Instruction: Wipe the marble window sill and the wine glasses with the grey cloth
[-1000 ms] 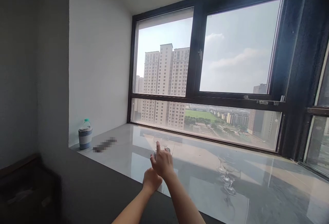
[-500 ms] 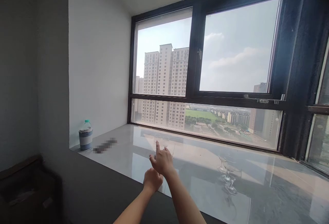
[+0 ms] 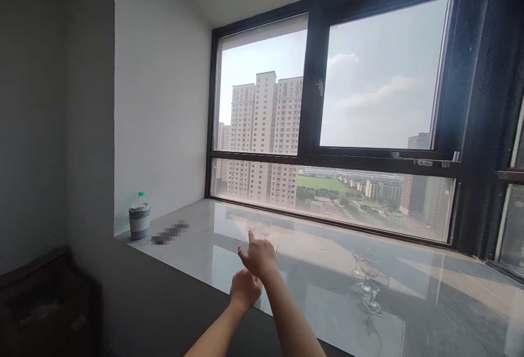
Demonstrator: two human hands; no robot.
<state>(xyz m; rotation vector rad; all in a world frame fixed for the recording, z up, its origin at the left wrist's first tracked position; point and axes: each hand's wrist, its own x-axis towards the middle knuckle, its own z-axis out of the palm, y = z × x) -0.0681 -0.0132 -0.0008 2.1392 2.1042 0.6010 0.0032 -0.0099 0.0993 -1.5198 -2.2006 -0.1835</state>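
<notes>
My left hand [image 3: 245, 289] is closed in a fist over the front edge of the glossy sill [image 3: 188, 261]. A small clear glint shows beside its fingers, but what it holds is hidden. Just above and beyond it is my right hand [image 3: 261, 256], its index finger stretched forward and its thumb apart, while the other fingers look bent. Behind that fingertip stand two clear stemmed glasses, one a wine glass [image 3: 266, 228]; I cannot tell whether the finger touches either. Farther right on the sill, several stemmed glasses [image 3: 371, 303] stand close together.
At the sill's left end a blue-and-white cup [image 3: 140, 223] stands in front of a clear bottle with a green cap [image 3: 141, 195]. A pixelated dark item [image 3: 170, 232] lies beside them. A dark-framed window [image 3: 313, 81] rises behind the sill. Dark furniture [image 3: 49, 291] is low at left.
The view has shifted slightly. My right hand's fingers have drawn in somewhat, its index finger sitting a little lower, and the glasses behind show more clearly. My left hand stays closed.
</notes>
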